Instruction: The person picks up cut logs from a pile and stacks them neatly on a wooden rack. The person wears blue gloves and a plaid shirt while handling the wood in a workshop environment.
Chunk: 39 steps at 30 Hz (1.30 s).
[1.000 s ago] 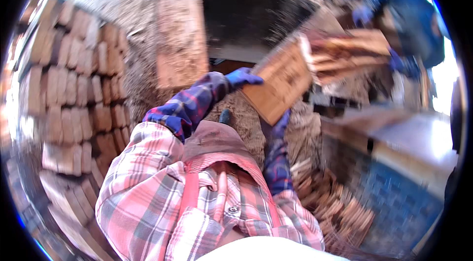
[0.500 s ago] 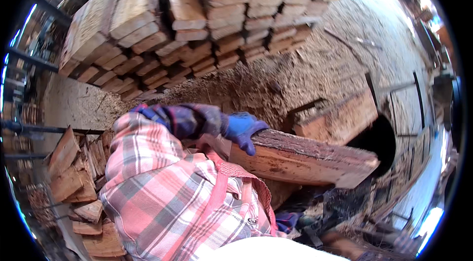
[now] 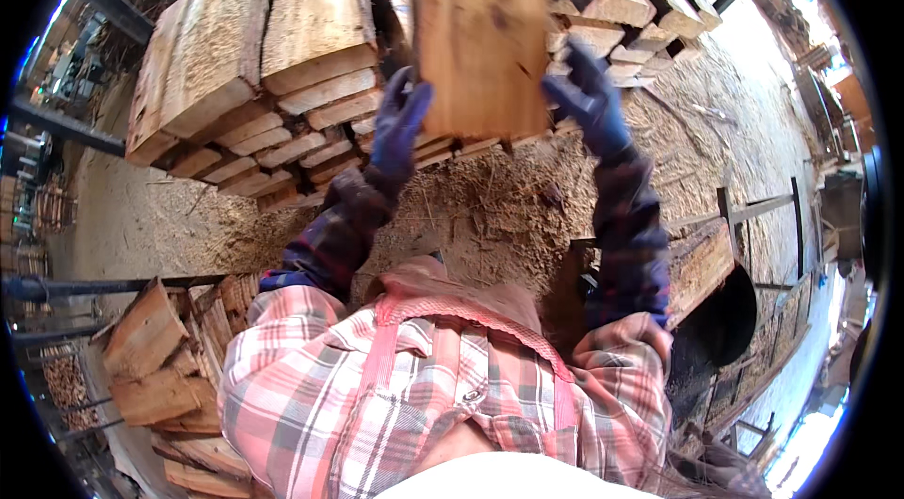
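A broad wooden plank [image 3: 482,38], slightly blurred, lies lengthwise over the middle of the lumber stack [image 3: 320,66], its near end jutting toward me. My left hand [image 3: 399,122], in a blue glove, is at the plank's left edge with fingers stretched out and apart. On the opposite edge, my right hand [image 3: 593,104], gloved the same way, has its fingers spread, the lower ones at or near the wood. Neither hand wraps round the plank; whether they still touch it is hard to tell.
Cut wood pieces [image 3: 146,348] are piled at the lower left beside a dark metal bar [image 3: 122,286]. To the right, another wood piece [image 3: 702,268] rests near a black round opening [image 3: 720,320] and a metal frame [image 3: 763,207]. Sawdust [image 3: 480,217] covers the ground before the stack.
I have turned from the right to face the stack. The plank that my hand gripped at the right appears now to be over the stack, with both hands reaching forward beside it.
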Motion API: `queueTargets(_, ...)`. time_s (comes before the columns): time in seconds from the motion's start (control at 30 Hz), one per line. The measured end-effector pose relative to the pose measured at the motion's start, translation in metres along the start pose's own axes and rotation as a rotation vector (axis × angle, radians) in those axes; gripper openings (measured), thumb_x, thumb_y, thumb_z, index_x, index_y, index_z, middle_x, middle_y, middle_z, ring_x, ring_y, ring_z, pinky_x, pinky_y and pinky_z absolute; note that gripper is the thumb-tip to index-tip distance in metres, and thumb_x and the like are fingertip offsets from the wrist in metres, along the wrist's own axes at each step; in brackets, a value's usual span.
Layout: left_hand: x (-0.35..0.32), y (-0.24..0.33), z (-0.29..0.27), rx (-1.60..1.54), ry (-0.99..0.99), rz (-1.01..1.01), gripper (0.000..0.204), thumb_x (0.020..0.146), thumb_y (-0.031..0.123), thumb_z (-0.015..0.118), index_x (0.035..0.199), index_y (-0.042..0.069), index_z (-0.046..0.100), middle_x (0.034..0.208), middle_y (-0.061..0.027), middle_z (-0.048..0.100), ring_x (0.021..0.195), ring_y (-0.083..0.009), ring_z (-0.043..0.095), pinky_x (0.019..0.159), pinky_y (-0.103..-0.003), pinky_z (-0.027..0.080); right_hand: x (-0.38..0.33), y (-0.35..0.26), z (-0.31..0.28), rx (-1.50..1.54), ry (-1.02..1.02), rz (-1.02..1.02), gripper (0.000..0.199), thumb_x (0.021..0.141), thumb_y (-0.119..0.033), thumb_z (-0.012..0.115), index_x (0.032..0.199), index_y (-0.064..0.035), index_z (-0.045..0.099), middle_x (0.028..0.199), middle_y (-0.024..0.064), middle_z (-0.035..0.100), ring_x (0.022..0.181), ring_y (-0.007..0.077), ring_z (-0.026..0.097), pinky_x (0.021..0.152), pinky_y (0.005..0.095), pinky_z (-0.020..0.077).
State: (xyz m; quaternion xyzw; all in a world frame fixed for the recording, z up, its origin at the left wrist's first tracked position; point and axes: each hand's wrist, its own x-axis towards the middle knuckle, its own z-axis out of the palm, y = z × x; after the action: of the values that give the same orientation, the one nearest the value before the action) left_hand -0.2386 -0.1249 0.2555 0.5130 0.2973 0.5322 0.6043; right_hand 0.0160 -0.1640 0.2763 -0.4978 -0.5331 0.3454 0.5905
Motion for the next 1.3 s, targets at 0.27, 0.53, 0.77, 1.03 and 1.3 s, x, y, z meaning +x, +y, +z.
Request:
queueTargets(0.27, -0.126, -0.169, 0.111, 0.117, -0.616, -0.79, 0.03, 0.09, 0.03, 0.055, 0.1, 0.002, 0.058, 0.105, -0.0135, 0.056, 0.09, -0.02, 0.056, 0.075, -0.034, 0.048, -0.34, 0.094, -0.058, 0.193, 0.329, 0.835, 0.045, 0.083, -0.033, 0.064, 0.116, -0.0042, 0.055, 0.097, 0.0016, 0.058, 0.087, 0.011, 0.054, 0.069, 0.0268, 0.0437)
queueTargets(0.53, -0.106, -0.237, 0.321, 0.517, -1.006, -0.294, 0.104, 0.069, 0.037, 0.078, 0.141, -0.002, 0.015, 0.134, -0.0203, 0.039, 0.114, -0.0269, 0.049, 0.096, -0.034, 0.042, -0.468, 0.066, -0.009, 0.503, 1.223, 0.804, 0.046, 0.087, -0.029, 0.06, 0.126, -0.0085, 0.048, 0.105, 0.0018, 0.058, 0.089, 0.0145, 0.057, 0.07, 0.0292, 0.0459)
queueTargets(0.77, -0.086, -0.259, 0.242, -0.176, -0.977, -0.848, 0.106, 0.068, 0.013, 0.078, 0.145, 0.008, 0.006, 0.132, -0.015, 0.043, 0.103, -0.0246, 0.057, 0.096, -0.036, 0.042, -0.466, 0.127, -0.056, 0.724, 1.413, 0.72, 0.045, 0.091, -0.037, 0.051, 0.131, -0.0167, 0.043, 0.126, 0.0077, 0.051, 0.102, 0.0224, 0.055, 0.083, 0.036, 0.0467)
queueTargets(1.03, -0.068, -0.078, 0.057, 0.5, -0.996, -0.354, 0.086, 0.073, 0.008, 0.073, 0.143, 0.006, 0.023, 0.139, -0.0092, 0.036, 0.127, -0.0166, 0.034, 0.105, -0.031, 0.029, -0.211, 0.114, -0.107, 1.05, 0.921, 0.457, 0.065, 0.089, -0.053, 0.044, 0.134, -0.0052, 0.039, 0.132, 0.0088, 0.045, 0.117, 0.0235, 0.045, 0.101, 0.0353, 0.0348)
queueTargets(1.3, -0.045, 0.059, -0.02, 0.061, -0.231, 0.028, 0.076, 0.079, 0.004, 0.064, 0.143, 0.006, 0.023, 0.145, -0.011, 0.029, 0.13, -0.0182, 0.031, 0.105, -0.034, 0.03, 0.047, -0.08, 0.003, 0.489, 0.176, 0.022, 0.053, 0.097, -0.036, 0.036, 0.138, -0.002, 0.032, 0.137, 0.0097, 0.04, 0.126, 0.0226, 0.038, 0.105, 0.0338, 0.0301)
